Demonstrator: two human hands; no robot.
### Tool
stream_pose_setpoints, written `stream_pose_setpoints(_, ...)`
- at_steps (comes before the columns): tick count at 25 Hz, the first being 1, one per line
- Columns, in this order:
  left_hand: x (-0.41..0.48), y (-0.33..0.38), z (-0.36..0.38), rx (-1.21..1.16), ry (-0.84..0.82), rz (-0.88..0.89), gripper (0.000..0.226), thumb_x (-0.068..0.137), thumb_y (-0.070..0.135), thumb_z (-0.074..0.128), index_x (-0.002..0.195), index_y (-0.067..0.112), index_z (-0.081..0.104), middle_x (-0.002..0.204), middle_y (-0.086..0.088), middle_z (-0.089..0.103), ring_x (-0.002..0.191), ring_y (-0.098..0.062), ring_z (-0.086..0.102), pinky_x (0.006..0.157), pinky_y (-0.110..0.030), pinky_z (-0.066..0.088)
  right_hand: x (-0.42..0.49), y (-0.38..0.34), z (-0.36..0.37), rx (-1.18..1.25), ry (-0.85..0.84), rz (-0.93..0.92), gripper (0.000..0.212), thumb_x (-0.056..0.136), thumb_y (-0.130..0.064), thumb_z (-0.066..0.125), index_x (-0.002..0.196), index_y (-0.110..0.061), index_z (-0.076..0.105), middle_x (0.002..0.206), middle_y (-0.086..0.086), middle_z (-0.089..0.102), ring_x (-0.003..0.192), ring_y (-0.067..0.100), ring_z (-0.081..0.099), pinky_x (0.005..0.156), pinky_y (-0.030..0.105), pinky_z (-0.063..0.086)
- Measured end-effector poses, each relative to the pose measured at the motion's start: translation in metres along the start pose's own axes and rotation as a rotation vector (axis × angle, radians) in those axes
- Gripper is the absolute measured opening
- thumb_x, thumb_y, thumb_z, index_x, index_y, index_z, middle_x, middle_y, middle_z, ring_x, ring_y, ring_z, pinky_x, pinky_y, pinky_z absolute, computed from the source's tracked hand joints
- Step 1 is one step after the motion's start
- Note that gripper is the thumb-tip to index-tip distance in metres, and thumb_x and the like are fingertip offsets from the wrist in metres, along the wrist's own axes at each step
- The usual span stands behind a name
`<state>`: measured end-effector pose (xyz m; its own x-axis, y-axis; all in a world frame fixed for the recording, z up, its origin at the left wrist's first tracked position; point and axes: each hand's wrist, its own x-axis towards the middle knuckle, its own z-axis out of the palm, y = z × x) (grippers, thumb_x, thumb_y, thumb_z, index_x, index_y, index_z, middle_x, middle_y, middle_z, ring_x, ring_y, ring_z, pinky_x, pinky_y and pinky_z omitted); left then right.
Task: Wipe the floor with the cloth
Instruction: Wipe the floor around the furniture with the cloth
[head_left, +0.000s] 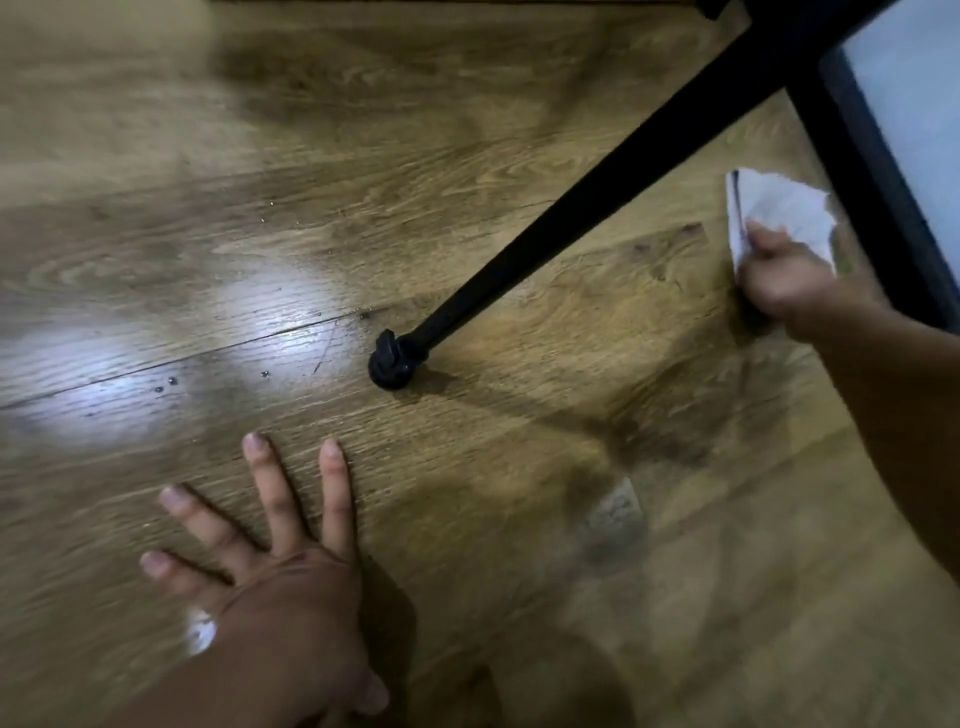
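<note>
1. Since the wipe happens at floor level, I read the left hand (270, 582) as a prop. It lies palm down on the floor (467, 156), its fingers (270, 488) straight and spread wide, holding nothing, likely bearing weight while the other arm reaches.
2. The right hand (784, 280) is stretched far to the right and grips the cloth (779, 213). It is curled round the near edge, so the loose white part fans out ahead of the knuckles, a hold that suits pushing the cloth forward.
3. The cloth sits at the right edge of view, between the slanted black leg (571, 223) and the dark frame (857, 182), nearer the frame. Blur is heavy there, so I cannot tell whether it lies flat on the boards or is slightly lifted.
4. The black leg slants down to its foot (390, 364) on the floor in mid-view, well apart from both hands. The reach passes on its right side, probably to avoid knocking it.
5. Count: two hands, one cloth, one slanted leg with one foot, one dark frame. On the left hand I count four fingers and the thumb (371, 693). About three dark specks (171, 382) lie in the glare left of the foot, not yet wiped by my judgement.
</note>
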<state>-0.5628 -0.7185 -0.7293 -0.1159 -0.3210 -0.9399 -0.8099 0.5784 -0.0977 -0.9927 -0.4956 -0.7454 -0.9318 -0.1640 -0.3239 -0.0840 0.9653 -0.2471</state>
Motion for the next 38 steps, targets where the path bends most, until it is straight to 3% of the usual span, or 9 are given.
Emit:
stream_pose_setpoints(2, -0.009, 0.004, -0.007, 0.046, -0.027, 0.034, 0.182, 0.036, 0.053, 0.097, 0.107, 0.025, -0.068, 0.117, -0.023, -0.070, 0.111, -0.069, -0.048, 0.103, -0.081, -0.003, -0.034, -0.010, 0.023, -0.047, 0.019, -0.128, 0.051, 0.100, -0.023, 0.045, 0.150, -0.026, 0.034, 0.161, 0.010, 0.020, 0.150, 0.019, 0.013, 0.121, 0.026, 0.006)
stream_pose_setpoints(12, -0.015, 0.002, -0.005, 0.102, 0.091, 0.103, 0.179, 0.040, 0.042, 0.100, 0.111, 0.033, -0.064, 0.109, -0.017, -0.075, 0.103, -0.060, -0.054, 0.105, -0.079, -0.004, -0.215, -0.117, 0.118, -0.312, -0.090, -0.501, 0.060, 0.097, -0.030, 0.038, 0.151, -0.044, 0.013, 0.163, -0.009, -0.005, 0.150, 0.026, -0.010, 0.118, 0.049, -0.006)
stream_pose_setpoints(17, -0.015, 0.000, -0.003, 0.081, 0.118, 0.113, 0.180, 0.036, 0.043, 0.100, 0.104, 0.035, -0.066, 0.111, -0.014, -0.075, 0.099, -0.057, -0.055, 0.104, -0.080, 0.000, -0.236, -0.098, 0.111, -0.302, -0.132, -0.738, 0.053, 0.100, -0.038, 0.036, 0.151, -0.040, 0.023, 0.163, -0.006, 0.010, 0.151, 0.024, 0.000, 0.122, 0.044, 0.004)
stream_pose_setpoints(27, -0.001, -0.002, 0.004, 0.024, 0.197, 0.136, 0.184, 0.030, 0.041, 0.101, 0.100, 0.035, -0.068, 0.112, -0.015, -0.074, 0.099, -0.059, -0.056, 0.097, -0.082, -0.008, -0.231, 0.053, 0.080, -0.236, 0.138, -0.051, 0.052, 0.100, -0.031, 0.033, 0.151, -0.019, 0.031, 0.156, 0.019, 0.029, 0.143, 0.041, 0.024, 0.120, 0.046, 0.017)
stream_pose_setpoints(30, -0.008, -0.005, 0.001, -0.011, 0.183, 0.180, 0.180, 0.036, 0.043, 0.100, 0.107, 0.033, -0.065, 0.112, -0.017, -0.074, 0.104, -0.061, -0.054, 0.098, -0.081, -0.010, -0.290, 0.004, 0.103, -0.414, 0.043, -0.277, 0.065, 0.093, -0.038, 0.016, 0.151, -0.013, 0.030, 0.151, 0.025, 0.036, 0.142, 0.040, 0.028, 0.120, 0.045, 0.016)
stream_pose_setpoints(33, -0.015, -0.010, -0.002, -0.009, 0.174, 0.263, 0.173, 0.047, 0.044, 0.098, 0.121, 0.034, -0.059, 0.114, -0.016, -0.074, 0.112, -0.062, -0.052, 0.102, -0.080, -0.011, -0.339, -0.048, 0.117, -0.494, -0.072, -0.586, 0.061, 0.092, -0.043, 0.027, 0.145, -0.017, 0.043, 0.146, 0.020, 0.046, 0.137, 0.044, 0.038, 0.113, 0.051, 0.033)
stream_pose_setpoints(35, -0.017, -0.017, -0.018, 0.076, 0.153, 0.336, 0.160, 0.056, 0.052, 0.092, 0.139, 0.034, -0.045, 0.135, -0.019, -0.062, 0.127, -0.062, -0.040, 0.110, -0.076, -0.005, -0.357, -0.086, 0.128, -0.513, -0.087, -0.729, 0.057, 0.089, -0.045, 0.046, 0.140, -0.020, 0.051, 0.142, 0.017, 0.051, 0.131, 0.047, 0.044, 0.106, 0.055, 0.040)
stream_pose_setpoints(37, -0.021, -0.041, -0.042, 0.018, 0.160, 0.499, 0.120, 0.066, 0.050, 0.087, 0.157, 0.023, 0.015, 0.160, -0.024, 0.004, 0.147, -0.047, 0.011, 0.119, -0.058, 0.024, -0.370, -0.134, 0.148, -0.524, -0.205, -0.831, 0.060, 0.088, -0.046, 0.054, 0.143, -0.022, 0.047, 0.152, 0.016, 0.037, 0.138, 0.050, 0.031, 0.111, 0.059, 0.029)
stream_pose_setpoints(38, -0.021, -0.053, -0.051, -0.098, 0.272, 0.573, 0.087, 0.070, 0.044, 0.085, 0.142, 0.015, 0.045, 0.145, -0.022, 0.040, 0.133, -0.036, 0.043, 0.105, -0.041, 0.045, -0.374, -0.157, 0.161, -0.513, -0.245, -0.872, 0.059, 0.093, -0.046, 0.048, 0.147, -0.025, 0.039, 0.159, 0.015, 0.024, 0.143, 0.050, 0.016, 0.116, 0.060, 0.016)
